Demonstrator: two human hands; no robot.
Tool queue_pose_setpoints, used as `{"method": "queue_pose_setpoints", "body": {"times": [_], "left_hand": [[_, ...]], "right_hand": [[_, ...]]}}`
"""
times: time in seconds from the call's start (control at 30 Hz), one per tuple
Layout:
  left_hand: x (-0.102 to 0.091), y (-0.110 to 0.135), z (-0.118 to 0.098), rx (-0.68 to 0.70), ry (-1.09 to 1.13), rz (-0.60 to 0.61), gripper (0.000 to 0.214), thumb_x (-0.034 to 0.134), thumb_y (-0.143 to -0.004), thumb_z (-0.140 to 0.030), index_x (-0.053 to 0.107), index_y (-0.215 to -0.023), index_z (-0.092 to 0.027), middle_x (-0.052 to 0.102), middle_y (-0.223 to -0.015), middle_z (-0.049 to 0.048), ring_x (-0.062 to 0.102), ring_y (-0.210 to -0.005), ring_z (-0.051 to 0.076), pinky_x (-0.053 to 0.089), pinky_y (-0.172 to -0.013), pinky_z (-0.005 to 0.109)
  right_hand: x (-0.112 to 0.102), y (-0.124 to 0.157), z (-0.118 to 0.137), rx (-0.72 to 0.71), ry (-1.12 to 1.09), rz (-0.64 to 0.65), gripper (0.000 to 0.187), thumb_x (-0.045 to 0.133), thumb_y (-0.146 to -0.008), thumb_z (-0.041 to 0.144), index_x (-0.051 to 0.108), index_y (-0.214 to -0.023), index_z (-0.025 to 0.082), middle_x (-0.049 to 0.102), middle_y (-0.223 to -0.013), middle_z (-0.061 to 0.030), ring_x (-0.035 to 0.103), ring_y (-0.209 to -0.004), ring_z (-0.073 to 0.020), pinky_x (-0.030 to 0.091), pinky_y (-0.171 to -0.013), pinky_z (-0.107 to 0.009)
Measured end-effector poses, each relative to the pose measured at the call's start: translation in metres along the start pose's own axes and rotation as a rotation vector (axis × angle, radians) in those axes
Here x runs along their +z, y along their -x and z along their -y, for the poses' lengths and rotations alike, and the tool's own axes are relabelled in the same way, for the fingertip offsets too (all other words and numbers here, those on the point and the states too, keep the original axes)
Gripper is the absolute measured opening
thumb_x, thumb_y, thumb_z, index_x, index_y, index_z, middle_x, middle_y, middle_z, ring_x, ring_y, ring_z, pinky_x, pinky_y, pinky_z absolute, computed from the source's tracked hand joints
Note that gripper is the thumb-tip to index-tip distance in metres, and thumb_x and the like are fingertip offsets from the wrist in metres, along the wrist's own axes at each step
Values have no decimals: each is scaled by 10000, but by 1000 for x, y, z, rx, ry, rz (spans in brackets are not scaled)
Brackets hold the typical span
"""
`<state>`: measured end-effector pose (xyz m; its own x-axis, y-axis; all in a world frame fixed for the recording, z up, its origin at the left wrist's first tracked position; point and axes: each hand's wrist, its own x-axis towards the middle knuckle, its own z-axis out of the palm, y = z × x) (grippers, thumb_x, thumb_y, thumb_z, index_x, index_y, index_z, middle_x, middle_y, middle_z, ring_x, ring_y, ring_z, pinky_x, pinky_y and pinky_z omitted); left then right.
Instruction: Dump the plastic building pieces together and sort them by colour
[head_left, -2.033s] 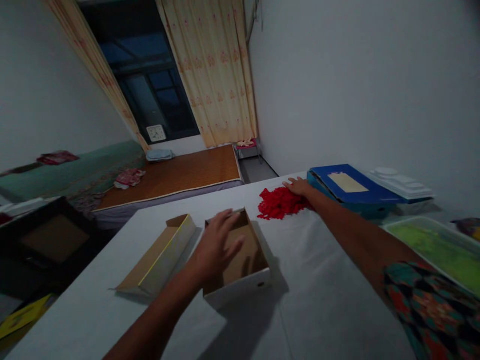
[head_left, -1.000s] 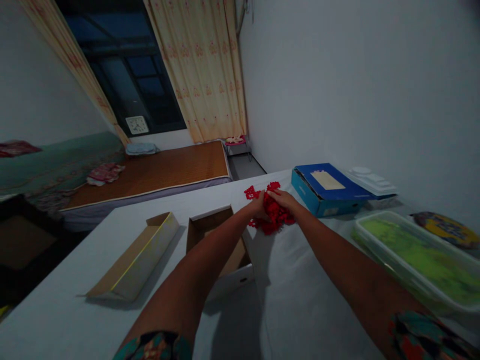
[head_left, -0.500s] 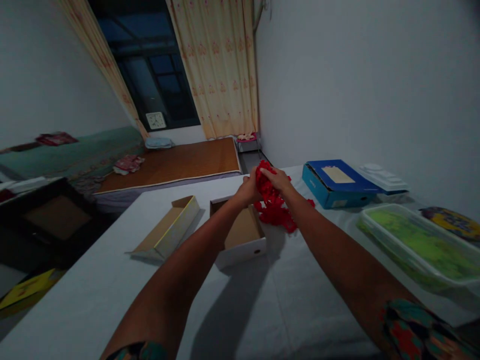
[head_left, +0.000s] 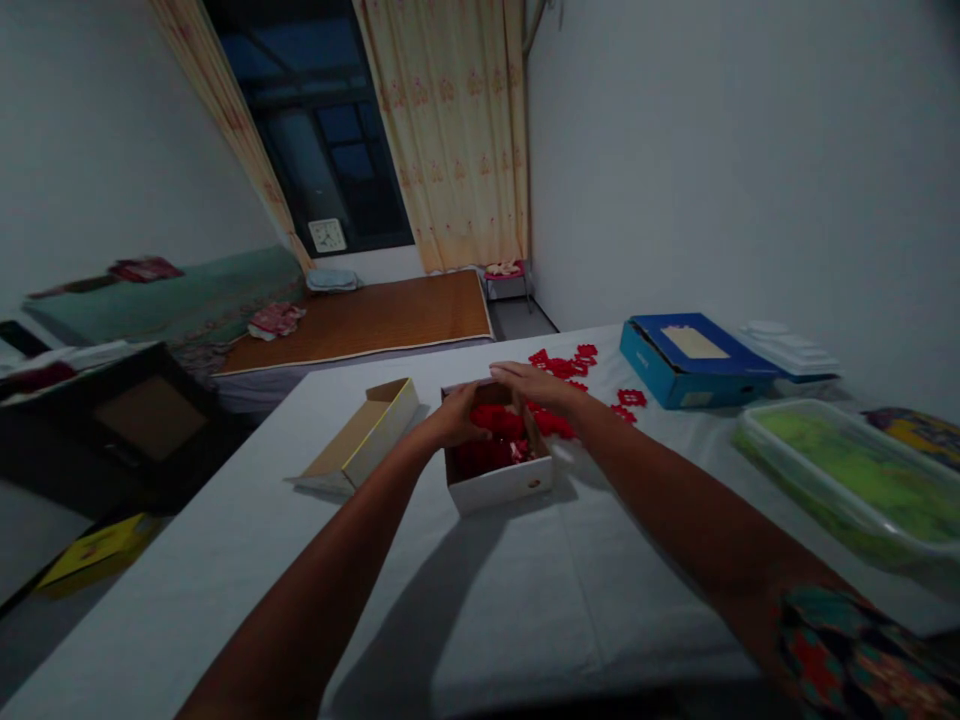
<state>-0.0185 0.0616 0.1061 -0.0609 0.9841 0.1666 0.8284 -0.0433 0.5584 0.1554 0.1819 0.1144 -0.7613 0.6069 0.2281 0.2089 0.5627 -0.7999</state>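
Observation:
A white-sided open cardboard box (head_left: pixel 501 488) sits on the white-covered table, with red flower-shaped cutouts (head_left: pixel 486 455) heaped inside. My left hand (head_left: pixel 455 413) is at the box's left side, thumb and fingers apart over the red heap. At the back right rim is my right hand (head_left: pixel 538 386), its fingers stretched out over the box; some fingertips are hidden inside. Both hands touch or hover at the heap; exactly where they touch is unclear. More red cutouts (head_left: pixel 561 367) lie loose on the table behind and right of the box.
Left of the box rests an open cardboard lid (head_left: pixel 360 438) with a yellow edge. A blue box (head_left: pixel 686 362) stands at the back right, near a clear plastic tub (head_left: pixel 847 480) of green pieces. A mat-covered bed (head_left: pixel 390 325) is beyond the table.
My hands have brought the bunched red cutouts down and left into the box and loosened around them. The box now holds red pieces; others are spread on the table.

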Motion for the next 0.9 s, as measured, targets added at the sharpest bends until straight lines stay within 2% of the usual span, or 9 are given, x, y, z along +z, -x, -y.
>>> {"method": "queue_pose_setpoints", "body": {"times": [0.1, 0.2, 0.27, 0.33, 0.4, 0.53, 0.63, 0.8, 0.9], "left_hand": [[1, 3, -21, 89, -110, 18, 855, 762, -706, -295, 390, -1462, -146, 328, -1541, 197, 291, -1439, 359, 259, -1182, 490], [13, 12, -46, 331, -129, 191, 618, 683, -810, -395, 514, -1385, -244, 365, -1539, 120, 315, -1429, 314, 278, -1172, 466], [23, 18, -59, 424, -188, 324, 526, 689, -805, -433, 591, -1303, -296, 406, -1521, 82, 324, -1416, 327, 277, -1155, 508], [30, 21, -68, 458, -263, 395, 464, 689, -804, -395, 619, -1256, -321, 465, -1480, 63, 339, -1397, 337, 268, -1134, 555], [32, 21, -71, 470, -308, 416, 405, 676, -802, -322, 640, -1206, -323, 550, -1393, 52, 383, -1357, 325, 281, -1114, 550], [23, 23, -71, 469, -366, 406, 296, 676, -758, -234, 685, -1047, -298, 639, -1238, 37, 476, -1254, 295, 281, -1105, 513], [13, 32, -68, 439, -403, 414, 217, 686, -736, -213, 698, -941, -283, 664, -1175, 29, 507, -1229, 283, 266, -1115, 513], [-1, 47, -52, 406, -297, 333, 223, 641, -826, -307, 704, -1039, -288, 639, -1286, 36, 549, -1226, 252, 355, -1090, 436], [-12, 42, -25, 345, -172, 137, 280, 574, -880, -383, 704, -1096, -260, 636, -1298, 62, 570, -1216, 235, 419, -1057, 381]], "right_hand": [[-60, 23, -38, 35, 233, -108, 639, 487, -898, 633, 601, -1322, 169, 572, -1393, -118, 497, -1310, -238, 330, -1130, -375], [-107, 56, -93, 370, 480, -73, 768, 609, -819, 627, 529, -1395, 127, 493, -1459, -167, 452, -1353, -307, 327, -1132, -420], [-117, 76, -123, 570, 547, -1, 933, 631, -767, 678, 435, -1460, 84, 433, -1489, -213, 429, -1364, -350, 340, -1118, -459], [-110, 89, -139, 645, 550, 41, 1045, 586, -748, 750, 357, -1498, 59, 416, -1491, -244, 429, -1360, -369, 350, -1104, -482], [-90, 93, -139, 583, 534, 47, 1074, 565, -728, 790, 325, -1519, 106, 455, -1469, -232, 457, -1333, -376, 362, -1084, -499], [-38, 87, -115, 425, 605, 8, 1033, 710, -628, 733, 385, -1493, 272, 489, -1448, -177, 475, -1277, -422, 387, -1013, -567], [-11, 84, -100, 413, 725, -46, 863, 678, -710, 664, 444, -1449, 283, 456, -1471, -157, 437, -1277, -429, 381, -976, -611], [-2, 87, -97, 273, 718, -124, 630, 654, -796, 510, 540, -1349, 230, 588, -1333, -125, 481, -1205, -333, 445, -937, -436], [-4, 87, -102, 222, 728, -157, 571, 667, -793, 460, 578, -1302, 218, 614, -1294, -117, 507, -1160, -311, 437, -940, -404]]}}
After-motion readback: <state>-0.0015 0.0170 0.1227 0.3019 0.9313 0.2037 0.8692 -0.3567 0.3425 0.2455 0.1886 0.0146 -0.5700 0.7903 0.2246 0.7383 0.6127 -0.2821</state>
